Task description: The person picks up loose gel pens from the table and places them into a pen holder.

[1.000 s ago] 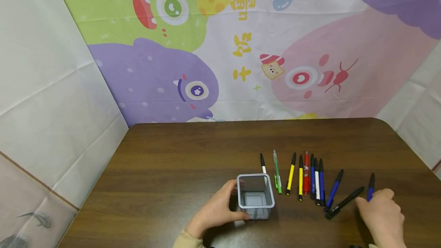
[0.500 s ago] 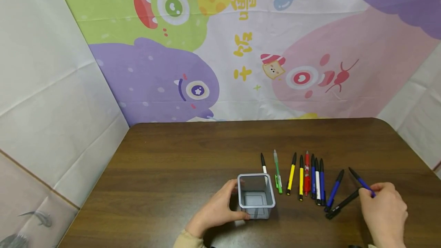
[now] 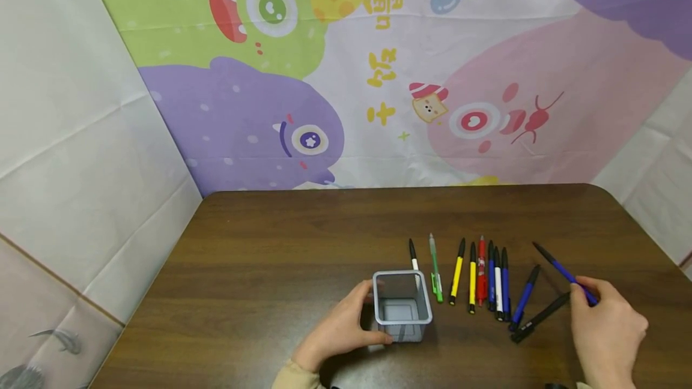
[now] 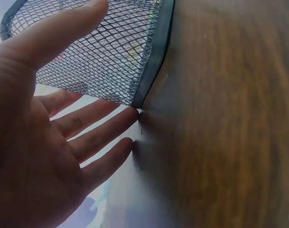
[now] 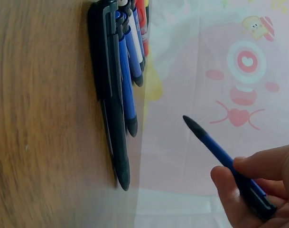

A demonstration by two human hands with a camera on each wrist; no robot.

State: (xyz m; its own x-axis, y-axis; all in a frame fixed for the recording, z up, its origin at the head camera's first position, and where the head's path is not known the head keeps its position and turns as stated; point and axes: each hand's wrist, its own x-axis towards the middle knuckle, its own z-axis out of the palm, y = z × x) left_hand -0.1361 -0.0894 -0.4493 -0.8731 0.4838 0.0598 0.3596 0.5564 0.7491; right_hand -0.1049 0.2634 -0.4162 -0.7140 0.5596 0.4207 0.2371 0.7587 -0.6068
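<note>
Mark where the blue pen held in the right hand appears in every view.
Head: right side, the blue pen slants up-left from the right hand.
Left wrist: not in it.
Right wrist: lower right, dark tip pointing up-left.
Shared landmark: the brown table, visible in all three.

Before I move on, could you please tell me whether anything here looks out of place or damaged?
The printed backdrop hangs sideways, its cartoon faces turned on their side. The black pen lies askew, more slanted than the red pen. No spill or damage shows.
</note>
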